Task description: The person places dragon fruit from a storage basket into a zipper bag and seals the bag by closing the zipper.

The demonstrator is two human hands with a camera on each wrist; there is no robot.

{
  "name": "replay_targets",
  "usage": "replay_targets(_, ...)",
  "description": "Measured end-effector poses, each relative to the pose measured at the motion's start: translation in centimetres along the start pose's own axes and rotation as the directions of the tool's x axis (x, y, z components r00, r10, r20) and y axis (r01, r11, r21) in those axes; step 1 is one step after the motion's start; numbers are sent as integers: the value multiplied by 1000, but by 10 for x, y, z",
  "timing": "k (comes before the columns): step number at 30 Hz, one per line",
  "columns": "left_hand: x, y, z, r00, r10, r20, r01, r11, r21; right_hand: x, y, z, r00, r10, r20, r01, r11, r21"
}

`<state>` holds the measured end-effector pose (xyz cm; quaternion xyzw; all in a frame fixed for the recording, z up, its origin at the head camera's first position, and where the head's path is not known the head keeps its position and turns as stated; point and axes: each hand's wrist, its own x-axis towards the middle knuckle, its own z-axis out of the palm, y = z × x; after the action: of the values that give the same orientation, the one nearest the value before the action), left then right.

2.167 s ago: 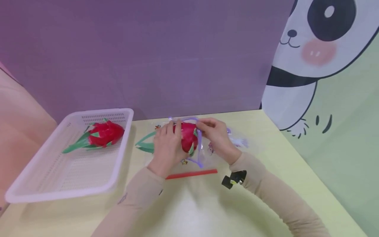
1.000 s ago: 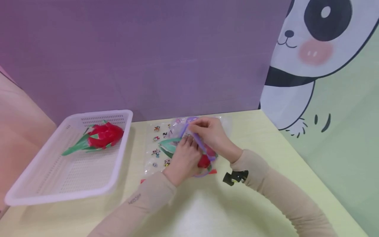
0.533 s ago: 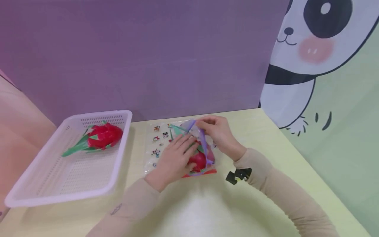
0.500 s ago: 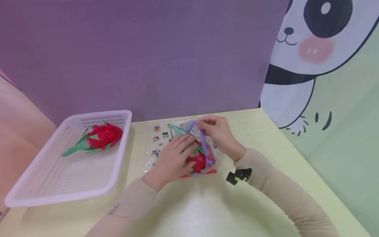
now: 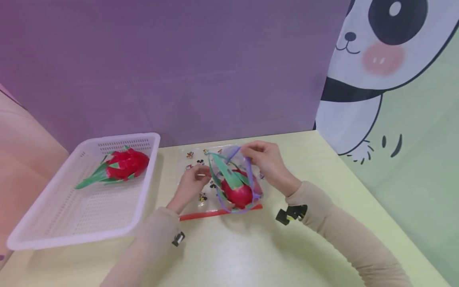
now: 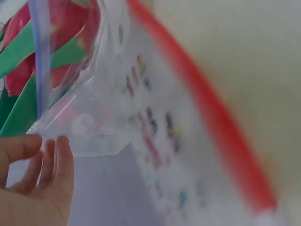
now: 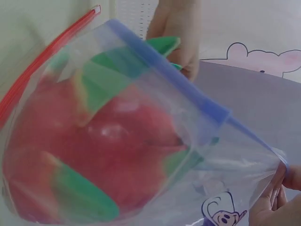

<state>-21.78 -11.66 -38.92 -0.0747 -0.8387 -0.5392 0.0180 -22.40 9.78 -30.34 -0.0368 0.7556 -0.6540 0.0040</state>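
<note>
A red dragon fruit with long green leaves lies inside a clear zip bag with a purple-edged mouth. Its leaf tips stick up through the mouth toward the back. My right hand pinches the purple edge at its far right corner; the right wrist view shows finger and thumb on it. Just left of the leaves, my left hand has its fingers loosely bent. In the left wrist view, those fingers are near the bag's edge with nothing between them and the thumb.
Under the bag lies a second clear bag with cartoon prints and a red zip strip along its near edge. A white plastic basket at the left holds another dragon fruit. A purple wall stands behind the table.
The dragon fruit has swung round inside the purple-edged bag, leaves now toward the back. My left hand has come off it and moved left. My right hand keeps its pinch on the edge.
</note>
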Motion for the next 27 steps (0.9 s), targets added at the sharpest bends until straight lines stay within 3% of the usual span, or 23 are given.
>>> replay_targets(3,0,-8,10,991,-72,112,81,994,-79,1,2,-1,1000,17,-8,-17,1000,3)
replay_targets(7,-5,-10,21,964,-148,221,185,970,-159,3,5,-4,999,30,-27,-29,999,19)
replay_targets(9,-5,-9,24,961,-164,223,210,957,-201,4,6,-6,999,30,-34,-29,999,19)
replay_targets(11,-3,-6,24,970,-161,182,200,954,-222,5,7,-7,999,27,-33,-26,1000,16)
replay_targets(14,6,-2,17,994,-93,55,102,975,-199,7,7,-10,1000,14,-13,-14,1000,-12)
replay_targets(16,13,2,10,999,-26,-26,22,992,-121,8,7,-12,1000,8,6,-8,999,-39)
replay_targets(18,19,4,4,996,57,-63,-61,997,-57,9,8,-13,1000,10,18,-9,998,-65)
replay_targets(22,28,7,-2,977,208,-38,-209,978,-25,10,8,-16,999,14,37,-11,996,-86)
replay_targets(27,33,-1,4,931,365,-22,-366,931,-18,10,6,-16,999,18,51,-15,998,-67)
